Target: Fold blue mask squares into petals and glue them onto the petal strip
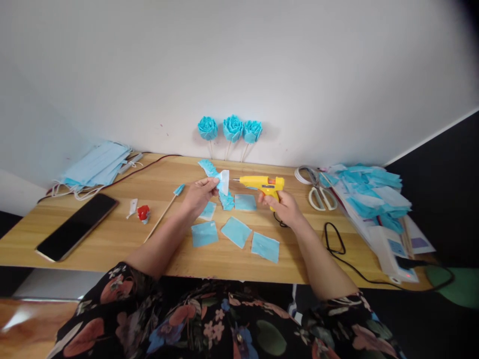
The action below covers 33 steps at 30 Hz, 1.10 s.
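Pinched in my left hand (203,193) is a pleated blue strip (208,168) with a white part (224,181) facing right. My right hand (283,205) grips a yellow glue gun (258,181) by its handle, its metal nozzle pointing left at the white part. Whether the nozzle touches it I cannot tell. Below both hands lie several cut blue squares (235,232). Left of my left hand rests a thin stick (160,218) with a blue tip (179,189). Three blue flowers on sticks (232,128) lean against the wall behind.
A black phone (77,227), a red item (143,213) and stacked blue face masks (96,167) occupy the left side. On the right are scissors (322,198), a tape roll (305,174), a blue fabric pile (368,189), a power strip (392,254) and a looping black cord (348,263).
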{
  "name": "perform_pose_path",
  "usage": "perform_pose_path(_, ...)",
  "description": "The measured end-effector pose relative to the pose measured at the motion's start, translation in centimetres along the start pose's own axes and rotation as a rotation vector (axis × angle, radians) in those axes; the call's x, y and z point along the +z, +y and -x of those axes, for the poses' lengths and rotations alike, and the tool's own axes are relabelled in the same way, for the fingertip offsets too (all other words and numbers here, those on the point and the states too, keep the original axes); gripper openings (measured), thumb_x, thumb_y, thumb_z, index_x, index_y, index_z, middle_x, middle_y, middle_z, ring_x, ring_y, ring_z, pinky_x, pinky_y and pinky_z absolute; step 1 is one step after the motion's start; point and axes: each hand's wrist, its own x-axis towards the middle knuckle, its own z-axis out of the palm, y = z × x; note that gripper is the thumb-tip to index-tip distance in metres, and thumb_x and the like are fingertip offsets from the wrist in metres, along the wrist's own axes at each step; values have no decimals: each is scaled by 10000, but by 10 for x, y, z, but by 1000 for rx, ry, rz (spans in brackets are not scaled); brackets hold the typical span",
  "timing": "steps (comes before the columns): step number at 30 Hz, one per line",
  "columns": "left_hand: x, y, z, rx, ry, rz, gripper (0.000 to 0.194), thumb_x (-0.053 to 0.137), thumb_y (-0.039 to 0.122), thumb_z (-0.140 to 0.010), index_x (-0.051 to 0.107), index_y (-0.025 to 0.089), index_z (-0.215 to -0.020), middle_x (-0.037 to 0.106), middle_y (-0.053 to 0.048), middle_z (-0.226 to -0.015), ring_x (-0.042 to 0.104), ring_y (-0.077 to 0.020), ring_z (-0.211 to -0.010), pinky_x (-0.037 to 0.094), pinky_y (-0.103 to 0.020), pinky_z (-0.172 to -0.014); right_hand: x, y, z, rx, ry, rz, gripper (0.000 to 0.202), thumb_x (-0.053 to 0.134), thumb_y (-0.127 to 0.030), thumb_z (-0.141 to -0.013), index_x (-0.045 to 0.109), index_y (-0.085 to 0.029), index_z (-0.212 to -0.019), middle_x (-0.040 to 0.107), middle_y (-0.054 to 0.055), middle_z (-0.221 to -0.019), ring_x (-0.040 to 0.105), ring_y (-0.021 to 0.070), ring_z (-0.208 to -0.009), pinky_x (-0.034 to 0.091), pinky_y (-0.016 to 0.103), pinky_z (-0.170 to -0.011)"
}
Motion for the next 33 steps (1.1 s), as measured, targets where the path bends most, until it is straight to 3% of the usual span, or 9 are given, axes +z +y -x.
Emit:
perform_pose_path(8,1,0,1,0,-8,17,246,833,307,-718,677,150,-611,586,7,-586,511,-98,-586,408,-247,-624,8,-4,0,18,-71,-177,502,632,-699,-841,636,-197,-851,685,66,-807,572,164,-682,469,309,-646)
perform_pose_path(33,3,0,2,-34,-22,-12,265,830,299,-739,666,140,-605,589,4,-584,516,-96,-576,407,-242,-615,6,-4,-1,45,-3,49,549,612,-742,-803,613,-201,-709,663,56,-718,578,173,-659,463,308,-633)
